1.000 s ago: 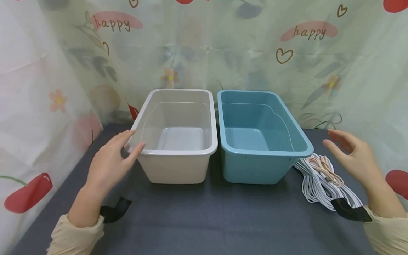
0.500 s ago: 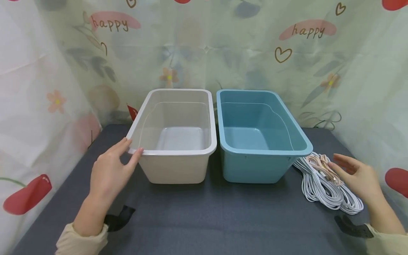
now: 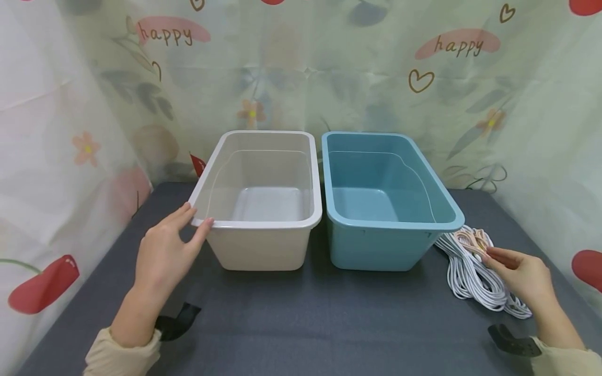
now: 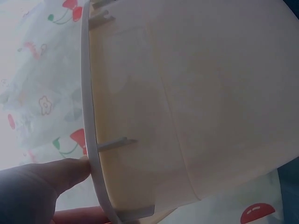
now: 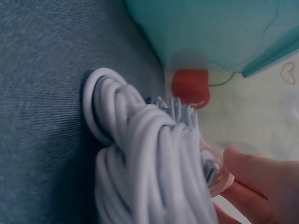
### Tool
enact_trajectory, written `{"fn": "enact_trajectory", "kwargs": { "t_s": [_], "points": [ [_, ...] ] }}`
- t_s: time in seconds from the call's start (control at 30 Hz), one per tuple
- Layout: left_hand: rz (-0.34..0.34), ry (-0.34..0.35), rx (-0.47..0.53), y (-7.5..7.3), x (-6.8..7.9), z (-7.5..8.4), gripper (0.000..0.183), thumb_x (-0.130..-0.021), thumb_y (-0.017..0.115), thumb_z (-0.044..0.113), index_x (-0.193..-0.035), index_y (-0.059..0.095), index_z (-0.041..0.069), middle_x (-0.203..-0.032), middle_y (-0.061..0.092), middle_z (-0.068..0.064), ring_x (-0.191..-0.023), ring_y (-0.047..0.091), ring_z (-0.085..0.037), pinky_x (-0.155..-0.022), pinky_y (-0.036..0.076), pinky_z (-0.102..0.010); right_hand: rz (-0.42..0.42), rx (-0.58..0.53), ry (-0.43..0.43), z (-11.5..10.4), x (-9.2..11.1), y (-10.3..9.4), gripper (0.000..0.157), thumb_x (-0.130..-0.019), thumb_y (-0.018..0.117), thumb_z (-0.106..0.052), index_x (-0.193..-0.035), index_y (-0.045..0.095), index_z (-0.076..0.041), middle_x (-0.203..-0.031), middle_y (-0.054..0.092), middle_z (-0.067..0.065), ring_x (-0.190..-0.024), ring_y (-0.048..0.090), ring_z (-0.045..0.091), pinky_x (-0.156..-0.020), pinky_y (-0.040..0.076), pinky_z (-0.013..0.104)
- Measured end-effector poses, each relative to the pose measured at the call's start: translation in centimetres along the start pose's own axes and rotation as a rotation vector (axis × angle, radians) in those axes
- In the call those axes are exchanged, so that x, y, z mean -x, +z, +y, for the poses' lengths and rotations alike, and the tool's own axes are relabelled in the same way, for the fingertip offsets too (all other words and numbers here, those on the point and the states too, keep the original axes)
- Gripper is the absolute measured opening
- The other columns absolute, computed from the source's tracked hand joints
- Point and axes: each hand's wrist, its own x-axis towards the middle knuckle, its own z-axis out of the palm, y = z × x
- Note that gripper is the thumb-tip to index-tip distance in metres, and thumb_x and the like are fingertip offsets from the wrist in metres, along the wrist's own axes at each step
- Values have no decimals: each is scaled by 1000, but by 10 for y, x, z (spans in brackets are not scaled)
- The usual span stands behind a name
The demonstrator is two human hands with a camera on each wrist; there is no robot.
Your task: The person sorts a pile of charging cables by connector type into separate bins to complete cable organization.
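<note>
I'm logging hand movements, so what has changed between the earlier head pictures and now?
The right hand came down to the cords and now pinches the peach cord bundle. The left hand shifted slightly down in the view and holds the beige bin by its near-left rim corner. The bins, including the blue bin, and the white cords stayed in place.

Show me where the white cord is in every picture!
Head: the white cord is at the right, below the middle, beside the blue tub.
Left wrist: not in it.
Right wrist: white cord, lower middle.
Shared landmark: the cherry curtain, in all three.
</note>
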Motion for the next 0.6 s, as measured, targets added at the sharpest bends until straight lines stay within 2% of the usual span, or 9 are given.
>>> {"fn": "enact_trajectory", "kwargs": {
  "t_s": [0.03, 0.17, 0.4, 0.6],
  "points": [
    [0, -1, -1, 0, 0, 0, 47, -89, 62, 31, -123, 59, -1, -131, 55, -21, -118, 52, -44, -89, 45, -59, -5, -6, 3, -5, 3, -1, 62, -88, 58, -47, -123, 57, 4, -117, 59, 32, -99, 56, 41, -54, 40, 14],
    [0, -4, 2, 0, 0, 0, 47, -89, 62, 31, -123, 59, -1, -131, 55, -21, -118, 52, -44, -89, 44, -60, 4, 2, 31, -17, 11, -3, 59, -89, 58, -44, -122, 58, 4, -115, 60, 32, -102, 54, 44, -57, 40, 21],
    [6, 0, 8, 0, 0, -1, 47, -89, 62, 31, -123, 59, -1, -130, 55, -21, -117, 53, -44, -89, 45, -59, 51, -1, 38, -21, 13, -1, 54, -89, 58, -41, -117, 62, 5, -112, 61, 32, -104, 54, 47, -65, 44, 41],
    [13, 0, 18, 1, 0, -2, 48, -88, 63, 32, -122, 60, -1, -130, 56, -21, -117, 53, -44, -89, 45, -59, 113, 22, 20, -20, 13, 1, 45, -89, 62, -33, -112, 65, 6, -103, 65, 30, -100, 56, 47, -63, 41, 38]
  ]
}}
